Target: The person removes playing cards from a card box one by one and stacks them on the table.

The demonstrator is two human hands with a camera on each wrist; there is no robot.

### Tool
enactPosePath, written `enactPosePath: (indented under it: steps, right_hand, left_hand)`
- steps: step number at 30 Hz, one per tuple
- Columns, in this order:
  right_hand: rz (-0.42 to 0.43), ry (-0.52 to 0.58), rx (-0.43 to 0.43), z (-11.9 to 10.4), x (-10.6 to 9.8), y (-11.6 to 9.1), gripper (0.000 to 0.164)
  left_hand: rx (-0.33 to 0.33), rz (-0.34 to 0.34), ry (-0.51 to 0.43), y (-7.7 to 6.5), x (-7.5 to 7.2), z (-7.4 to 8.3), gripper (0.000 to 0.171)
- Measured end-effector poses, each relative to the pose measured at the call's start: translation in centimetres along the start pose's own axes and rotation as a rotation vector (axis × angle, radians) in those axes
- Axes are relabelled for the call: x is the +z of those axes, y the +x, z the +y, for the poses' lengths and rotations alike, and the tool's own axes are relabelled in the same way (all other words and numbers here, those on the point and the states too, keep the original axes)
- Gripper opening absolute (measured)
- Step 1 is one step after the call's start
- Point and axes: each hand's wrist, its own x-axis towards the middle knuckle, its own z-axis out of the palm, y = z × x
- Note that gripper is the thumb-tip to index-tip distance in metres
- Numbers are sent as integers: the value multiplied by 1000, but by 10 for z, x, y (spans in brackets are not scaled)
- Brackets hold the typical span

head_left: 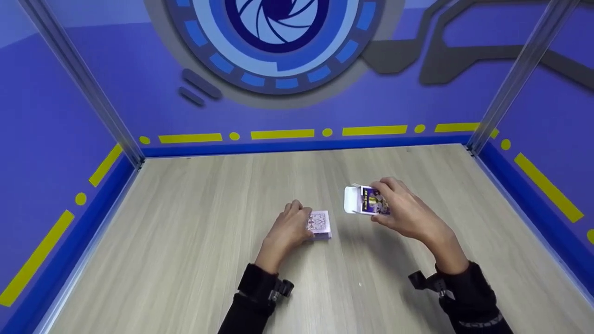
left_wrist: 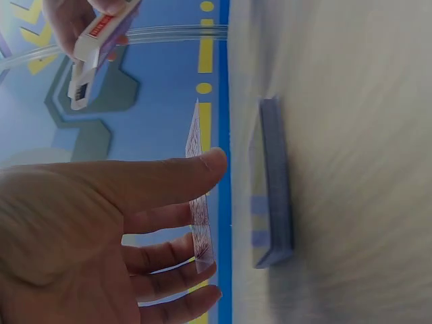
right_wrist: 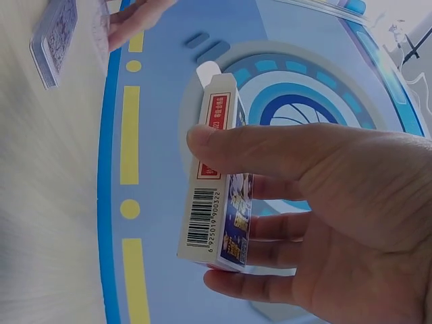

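Observation:
My left hand [head_left: 288, 226] holds a thin playing card [left_wrist: 197, 202] with a patterned back, thumb on one side and fingers on the other; the card looks blurred and partly see-through. Just below it, a deck of cards [left_wrist: 275, 189] lies on the table, apart from the hand in the left wrist view. My right hand [head_left: 408, 208] grips a small card box [right_wrist: 214, 169] in the air, to the right of the deck. The box has a barcode, a red label and a purple picture side. Its white flap [head_left: 351, 200] stands open towards the left.
The light wood table [head_left: 195, 241] is bounded by a blue back wall [head_left: 278, 116] with yellow marks. Blue side panels [head_left: 41, 153] stand left and right, with metal posts at the corners. Black straps with small cameras [head_left: 264, 285] sit on the wrists.

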Motion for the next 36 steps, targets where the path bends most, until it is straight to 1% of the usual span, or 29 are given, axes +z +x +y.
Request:
enactPosePath:
  steps: [4,7,14,17,20,24,31,36]
  right_hand:
    - [-20,0,11,-1,2,2,69]
    - [-31,-3,19,-2,2,2,69]
    - [-22,-5,13,-5,2,4,70]
    - [-25,-3,4,-5,4,5,70]
    - [-31,2,1,-5,5,6,70]
    - [-29,5,6,-5,6,5,70]
    - [-30,8,13,-3,5,3,70]
    - [-22,2,6,-2,5,2,71]
  left_hand:
    - [-17,-20,0,2,9,-3,63]
    - [-13,-24,3,3,14,-4,62]
    - [-26,-32,35,7,18,-3,53]
    - [-35,-49,37,8,19,-3,58]
    - [-41,-74,25,8,20,-3,69]
    - [-32,-94,20,9,21,-4,78]
    - [-16,-107,37,11,20,-2,76]
    - [6,-95,36,11,20,-2,76]
